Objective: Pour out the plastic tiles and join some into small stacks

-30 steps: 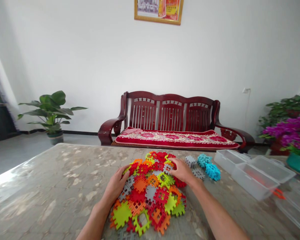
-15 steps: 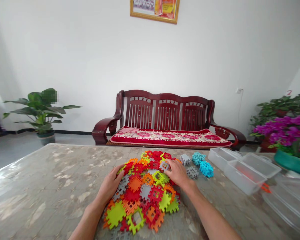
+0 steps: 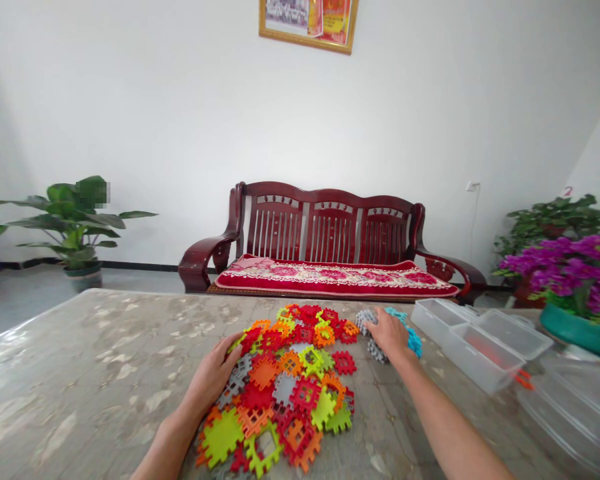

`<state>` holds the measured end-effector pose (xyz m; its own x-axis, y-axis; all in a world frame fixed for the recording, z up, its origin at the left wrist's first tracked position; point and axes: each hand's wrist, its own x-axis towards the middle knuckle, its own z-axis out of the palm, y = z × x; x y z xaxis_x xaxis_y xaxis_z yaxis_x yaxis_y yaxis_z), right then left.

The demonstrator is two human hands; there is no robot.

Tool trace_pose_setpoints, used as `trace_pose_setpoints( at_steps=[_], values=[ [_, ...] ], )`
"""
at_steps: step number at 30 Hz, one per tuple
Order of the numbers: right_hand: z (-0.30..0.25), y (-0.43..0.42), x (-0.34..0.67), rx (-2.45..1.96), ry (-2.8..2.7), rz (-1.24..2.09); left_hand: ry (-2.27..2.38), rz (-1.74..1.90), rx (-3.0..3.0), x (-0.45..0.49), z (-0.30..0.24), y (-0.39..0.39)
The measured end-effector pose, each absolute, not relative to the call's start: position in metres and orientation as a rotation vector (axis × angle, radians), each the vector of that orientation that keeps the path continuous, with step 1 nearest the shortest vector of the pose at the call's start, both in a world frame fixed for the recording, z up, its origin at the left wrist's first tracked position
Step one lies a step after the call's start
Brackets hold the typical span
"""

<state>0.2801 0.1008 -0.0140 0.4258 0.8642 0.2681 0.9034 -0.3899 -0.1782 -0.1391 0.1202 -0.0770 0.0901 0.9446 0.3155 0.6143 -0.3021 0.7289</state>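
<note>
A heap of notched plastic building tiles [image 3: 263, 371] in red, orange, lime green and grey covers the middle of the table. My left hand [image 3: 211, 375] lies along the heap's left edge, its fingers stretched out and touching the tiles. Over to the right, my right hand [image 3: 391, 333] is at a small group of grey tiles [image 3: 377, 350], thumb and fingers closed around a grey tile [image 3: 365, 321]. The hand partly hides the grey group and the blue tiles [image 3: 414, 341] just behind it. A lone red tile [image 3: 344, 363] lies at the heap's right edge.
Clear plastic boxes [image 3: 483, 357] stand right of the blue tiles, with transparent lids [image 3: 575, 407] nearer me. Purple flowers in a teal pot [image 3: 577, 327] stand at the far right. A wooden bench [image 3: 330, 227] is beyond the patterned table [image 3: 105, 373].
My right hand has moved right, from the heap to the grey tiles, carrying a grey tile. My left hand stays at the heap's left side. The view has shifted slightly.
</note>
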Motion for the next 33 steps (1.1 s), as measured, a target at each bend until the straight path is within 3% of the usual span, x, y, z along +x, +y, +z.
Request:
trace_pose_setpoints(
  at_steps=[8, 15, 33],
  values=[
    [-0.004, 0.095, 0.26, -2.234, -1.716, -0.378, 1.527, 1.062, 1.975, -0.14, -0.076, 0.118],
    [-0.014, 0.117, 0.182, -1.905, -1.975, 0.057, 1.532, 1.033, 2.01, -0.136, -0.072, 0.114],
    [-0.019, 0.177, 0.121, -1.989, -2.254, 0.211, 1.529, 1.041, 2.001, -0.137, -0.078, 0.114]
  ],
)
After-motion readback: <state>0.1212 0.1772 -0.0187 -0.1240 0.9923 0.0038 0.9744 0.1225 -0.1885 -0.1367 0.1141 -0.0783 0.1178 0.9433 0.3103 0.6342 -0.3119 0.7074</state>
